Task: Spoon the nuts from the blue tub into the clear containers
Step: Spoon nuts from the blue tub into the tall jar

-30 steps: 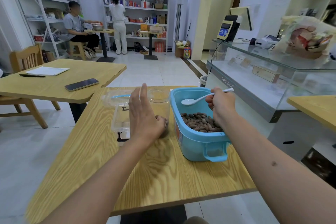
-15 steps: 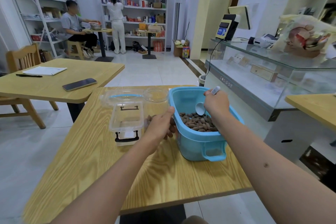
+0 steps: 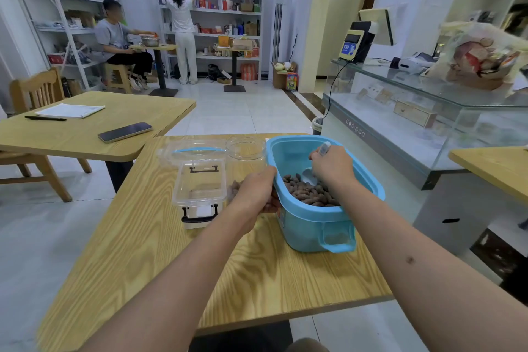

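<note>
White walls are lined with stocked shelves; pale floor tiles are flanked by a glass counter and wooden tables.

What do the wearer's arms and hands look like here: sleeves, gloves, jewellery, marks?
Both forearms are bare to the frame edge, with no sleeve in view. The left hand and right hand wear no gloves, and no watch, ring or band shows on either wrist. The right forearm has one small dark spot on its upper side. No other markings are visible.

phone on side table | notepad, pen | glass counter
</note>
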